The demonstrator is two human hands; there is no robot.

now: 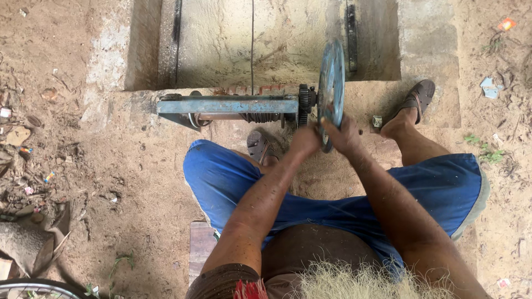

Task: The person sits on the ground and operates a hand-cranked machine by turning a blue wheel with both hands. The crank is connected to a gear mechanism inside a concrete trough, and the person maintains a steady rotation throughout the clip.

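A worn blue metal machine lies on the dirt in front of me, with a coiled spring and a black gear at its right end. A large blue wheel stands edge-on beside the gear. My left hand and my right hand both grip the wheel's lower rim, close together. I sit with knees apart in blue shorts, sandalled feet either side of the wheel.
A concrete pit with a thin vertical rod opens behind the machine. Litter and stones lie on the dirt at the left. A wooden board sits under me. A wheel rim shows at the bottom left.
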